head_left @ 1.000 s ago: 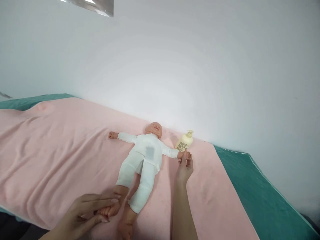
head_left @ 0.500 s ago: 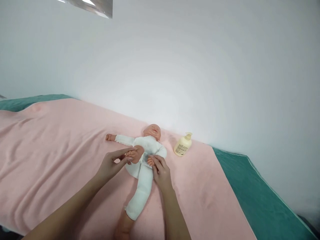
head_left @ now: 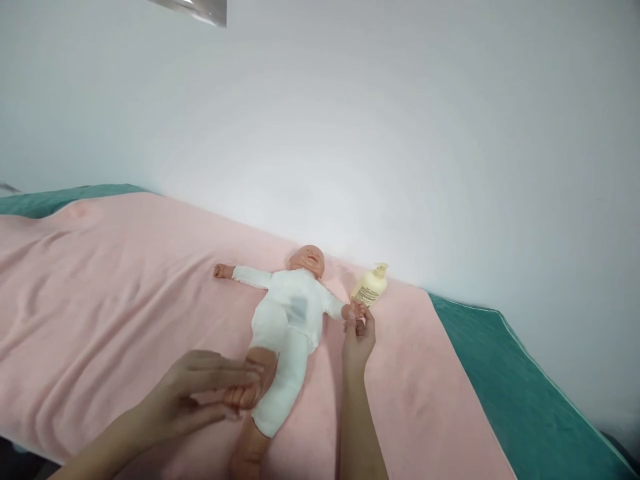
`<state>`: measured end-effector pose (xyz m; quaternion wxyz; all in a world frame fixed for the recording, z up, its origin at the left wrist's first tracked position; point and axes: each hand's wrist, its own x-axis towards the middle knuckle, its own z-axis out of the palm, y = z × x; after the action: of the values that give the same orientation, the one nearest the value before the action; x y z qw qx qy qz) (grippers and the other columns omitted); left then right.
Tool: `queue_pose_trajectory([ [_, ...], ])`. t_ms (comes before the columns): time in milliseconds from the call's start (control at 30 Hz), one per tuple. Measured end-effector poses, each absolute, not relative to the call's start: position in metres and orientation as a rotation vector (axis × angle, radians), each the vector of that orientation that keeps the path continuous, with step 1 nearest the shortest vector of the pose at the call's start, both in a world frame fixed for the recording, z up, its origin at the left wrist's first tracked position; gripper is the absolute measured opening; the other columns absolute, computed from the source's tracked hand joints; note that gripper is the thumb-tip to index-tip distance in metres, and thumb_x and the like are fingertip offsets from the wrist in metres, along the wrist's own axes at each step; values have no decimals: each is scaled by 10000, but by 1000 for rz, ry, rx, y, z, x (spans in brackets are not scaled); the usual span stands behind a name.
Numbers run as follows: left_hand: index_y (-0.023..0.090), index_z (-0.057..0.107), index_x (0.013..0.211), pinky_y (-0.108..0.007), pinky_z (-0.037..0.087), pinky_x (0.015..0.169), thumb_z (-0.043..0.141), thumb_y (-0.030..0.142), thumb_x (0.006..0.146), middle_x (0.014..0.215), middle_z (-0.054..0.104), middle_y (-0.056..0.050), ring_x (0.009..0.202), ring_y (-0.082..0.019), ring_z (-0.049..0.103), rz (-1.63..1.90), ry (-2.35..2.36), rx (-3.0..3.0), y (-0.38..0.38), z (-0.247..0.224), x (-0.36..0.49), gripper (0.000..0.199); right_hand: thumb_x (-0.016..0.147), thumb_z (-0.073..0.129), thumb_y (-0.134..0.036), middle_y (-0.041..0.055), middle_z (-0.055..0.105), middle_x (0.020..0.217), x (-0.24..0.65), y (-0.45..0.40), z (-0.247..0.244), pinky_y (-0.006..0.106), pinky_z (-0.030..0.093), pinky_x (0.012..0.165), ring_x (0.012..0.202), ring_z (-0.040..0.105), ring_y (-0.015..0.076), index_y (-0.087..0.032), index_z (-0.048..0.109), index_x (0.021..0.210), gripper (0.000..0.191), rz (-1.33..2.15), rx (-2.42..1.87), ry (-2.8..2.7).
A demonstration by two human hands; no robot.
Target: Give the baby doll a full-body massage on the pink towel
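A baby doll [head_left: 300, 310] in a white cloth suit lies on its back on a pink blanket [head_left: 150, 280], head toward the wall. My left hand [head_left: 200, 390] is closed around one of the doll's feet [head_left: 247, 393], the leg bent a little at the knee. The doll's other leg stretches straight toward me. With thumb and fingers, my right hand [head_left: 359, 337] pinches the doll's hand [head_left: 353, 311], whose arm reaches out to the right. The doll's other arm [head_left: 245, 275] lies spread to the left, untouched.
Just beyond my right hand stands a pale yellow pump bottle [head_left: 370, 287]. A green sheet [head_left: 525, 373] shows under the blanket at the right and far left. Behind everything rises a white wall [head_left: 350, 120], with a shiny metallic panel [head_left: 200, 10] at top left.
My left hand has drawn the doll's foot down from over its belly toward me. My right hand has carried the doll's hand from the belly out to the right.
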<state>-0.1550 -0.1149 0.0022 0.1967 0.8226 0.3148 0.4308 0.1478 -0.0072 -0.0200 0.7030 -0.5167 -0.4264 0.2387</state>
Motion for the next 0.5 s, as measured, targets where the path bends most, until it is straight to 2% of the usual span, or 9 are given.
queue_pose_trajectory([
  [133, 370, 600, 1253, -255, 534, 827, 739, 323, 780, 1133, 700, -9, 942, -217, 691, 978, 796, 2448, -142, -8, -168, 496, 707, 741, -475, 29, 635, 956, 171, 4, -25, 192, 453, 546, 589, 507, 62, -170, 620, 1082, 499, 625, -1134, -619],
  [267, 305, 627, 1199, -215, 544, 796, 681, 313, 835, 1079, 718, -29, 912, -196, 699, 929, 767, 2406, -159, -14, -165, 367, 659, 771, -463, -45, 543, 655, 195, 15, -40, 170, 425, 469, 521, 469, 63, -158, 614, 892, 415, 731, -1111, -497],
  [367, 263, 645, 1149, -189, 547, 773, 573, 297, 915, 1040, 725, -35, 890, -176, 702, 958, 709, 2400, -166, -13, -155, 247, 677, 760, -435, -63, 507, 607, 204, 19, -48, 163, 400, 426, 477, 431, 55, -175, 598, 828, 341, 793, -1082, -440],
  [500, 268, 631, 1158, -171, 548, 733, 503, 267, 953, 1026, 726, -24, 844, -157, 705, 948, 739, 2456, -171, -10, -146, 241, 700, 743, -380, -65, 497, 595, 206, 21, -51, 158, 401, 417, 471, 433, 55, -181, 591, 807, 272, 823, -1072, -397],
])
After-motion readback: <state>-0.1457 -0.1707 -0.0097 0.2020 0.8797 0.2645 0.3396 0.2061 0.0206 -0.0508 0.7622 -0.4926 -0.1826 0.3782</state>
